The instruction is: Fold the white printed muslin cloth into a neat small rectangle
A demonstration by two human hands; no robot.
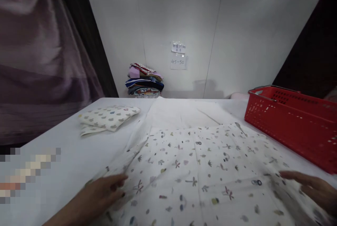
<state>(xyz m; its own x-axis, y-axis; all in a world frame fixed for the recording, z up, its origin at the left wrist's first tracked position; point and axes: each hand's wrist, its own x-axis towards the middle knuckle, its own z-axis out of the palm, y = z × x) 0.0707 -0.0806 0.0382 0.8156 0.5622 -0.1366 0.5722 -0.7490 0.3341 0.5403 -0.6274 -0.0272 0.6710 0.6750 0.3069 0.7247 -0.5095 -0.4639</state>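
Note:
A white cloth [189, 177] with a print of small palm trees, leaves and rainbows lies spread over the table in front of me. Its far part folds back to show a plain white side [181, 112]. My left hand [101, 192] rests at the cloth's left side, fingers bent a little and apart. On the opposite side my right hand [313, 187] reaches in with its fingers stretched out over the cloth's right edge. Slight creases run across the fabric. Both hands are somewhat blurred, and the near end of the cloth runs out of view.
To the left on the white table [79, 163] lies a folded cloth [107, 119] with grey shapes. A red plastic basket [292, 124] stands at the right edge. A stack of folded textiles [144, 80] is at the back wall, beside paper signs [178, 62]. A curtain [39, 61] hangs left.

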